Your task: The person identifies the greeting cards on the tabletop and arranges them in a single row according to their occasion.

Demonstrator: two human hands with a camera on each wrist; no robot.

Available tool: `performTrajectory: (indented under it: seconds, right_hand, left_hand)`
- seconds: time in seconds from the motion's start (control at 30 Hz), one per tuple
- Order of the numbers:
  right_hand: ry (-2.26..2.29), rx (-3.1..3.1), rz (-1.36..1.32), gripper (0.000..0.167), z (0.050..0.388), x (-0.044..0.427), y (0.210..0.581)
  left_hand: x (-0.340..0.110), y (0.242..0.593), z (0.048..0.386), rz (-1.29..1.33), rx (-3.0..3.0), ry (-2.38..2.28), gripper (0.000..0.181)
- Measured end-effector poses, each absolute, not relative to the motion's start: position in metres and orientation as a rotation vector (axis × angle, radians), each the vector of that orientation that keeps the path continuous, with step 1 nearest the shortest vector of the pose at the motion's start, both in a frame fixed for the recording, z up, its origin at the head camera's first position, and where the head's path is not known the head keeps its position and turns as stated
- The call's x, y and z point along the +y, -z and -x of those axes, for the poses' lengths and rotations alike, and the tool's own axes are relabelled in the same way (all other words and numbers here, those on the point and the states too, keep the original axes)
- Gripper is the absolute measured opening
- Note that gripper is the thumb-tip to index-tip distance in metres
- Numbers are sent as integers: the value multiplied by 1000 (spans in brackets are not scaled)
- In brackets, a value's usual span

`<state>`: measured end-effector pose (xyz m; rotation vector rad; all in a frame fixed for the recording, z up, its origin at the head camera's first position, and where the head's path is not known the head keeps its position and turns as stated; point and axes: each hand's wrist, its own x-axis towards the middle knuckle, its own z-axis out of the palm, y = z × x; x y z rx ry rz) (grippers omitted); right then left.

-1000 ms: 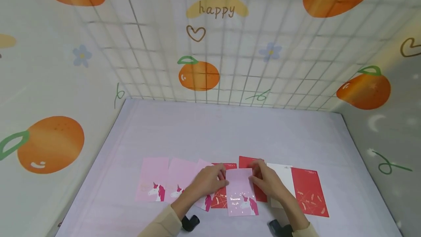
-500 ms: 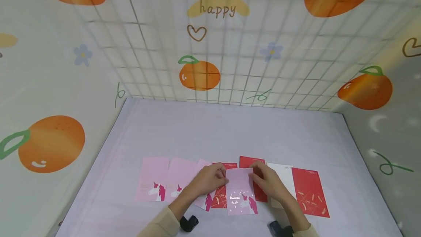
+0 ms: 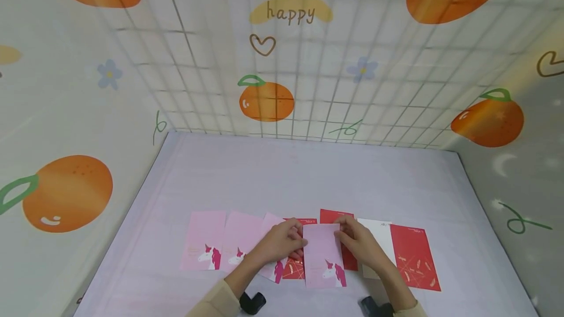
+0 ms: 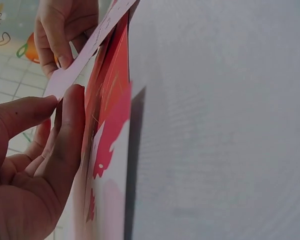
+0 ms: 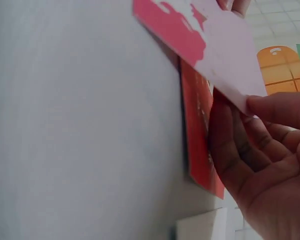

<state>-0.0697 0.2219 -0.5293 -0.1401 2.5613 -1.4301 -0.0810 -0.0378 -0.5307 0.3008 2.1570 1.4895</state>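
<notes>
At the left of the table (image 3: 282, 175) lie a first pink card (image 3: 204, 231) and a second pink card (image 3: 243, 231), both unmoved. A third pink card (image 3: 270, 221) sits slanted, partly hidden by the left hand (image 3: 279, 241). That hand pinches the left edge of the held pink card (image 3: 323, 253) between thumb and fingers. A middle red card (image 3: 293, 272) shows below it.

The held card is the one change: shiny lettering and glints showed on it half a second ago, and now its face looks dull, so its tilt has probably shifted slightly. It remains raised, not laid down.

The right hand (image 3: 360, 243) pinches its right edge, thumb on top. Behind, a far red card (image 3: 333, 216) peeks out; rightward lie a white card (image 3: 380, 236) and a right-hand red card (image 3: 414, 258), both unchanged.
</notes>
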Motion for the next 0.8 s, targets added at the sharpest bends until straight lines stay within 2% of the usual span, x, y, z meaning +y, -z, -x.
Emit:
performTrajectory:
  seconds: [0.8]
  right_hand:
    - [1591, 2513, 94, 26, 79, 221, 517]
  left_hand:
    - [-41, 527, 83, -246, 1913, -1684, 39]
